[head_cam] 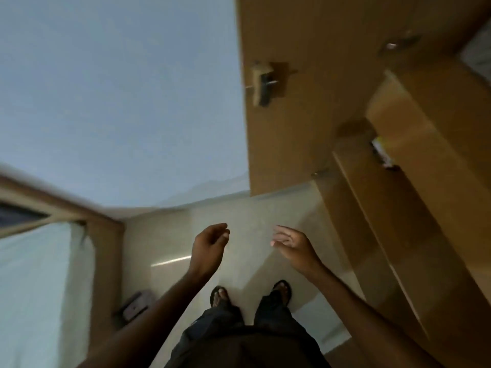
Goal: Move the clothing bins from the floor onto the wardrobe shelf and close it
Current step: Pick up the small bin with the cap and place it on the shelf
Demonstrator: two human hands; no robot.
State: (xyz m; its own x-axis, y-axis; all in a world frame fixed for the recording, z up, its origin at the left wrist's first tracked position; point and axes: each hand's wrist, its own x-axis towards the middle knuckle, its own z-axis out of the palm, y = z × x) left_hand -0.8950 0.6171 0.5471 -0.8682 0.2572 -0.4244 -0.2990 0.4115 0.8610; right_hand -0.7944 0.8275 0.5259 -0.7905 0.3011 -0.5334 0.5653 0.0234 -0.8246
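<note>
Standing on a pale tiled floor (pixel 239 216), a person is seen from above, with both bare forearms stretched forward at about waist height. The left hand (pixel 210 245) is held with its fingers loosely curled toward the thumb, and nothing is grasped in it. The right hand (pixel 293 244) is held just beside it, apart from it, palm turned inward, its fingers relaxed and slightly spread; nothing is grasped there either. Neither hand is touching any surface.

Below the hands, two feet in dark sandals (pixel 218 294) are planted on the tiles, and dark trousers (pixel 239 338) fill the lower middle of the view.

The wardrobe (pixel 425 208) is found along the right side, built of light brown wood. One of its panels appears to stand ajar, and through a narrow gap (pixel 381 151) something pale and yellow is glimpsed, too blurred to be identified. Where the clothing bins are cannot be told from this view.

Further back, a wooden door (pixel 305 128) of the same colour is seen, fitted with a lever handle (pixel 263 85). A grey-blue wall (pixel 119 88) takes up the upper left. A bed (pixel 34 288) covered in a pale sheet lies at the lower left, and a small dark object (pixel 135 305) rests on the floor close to its edge; its nature cannot be made out.
</note>
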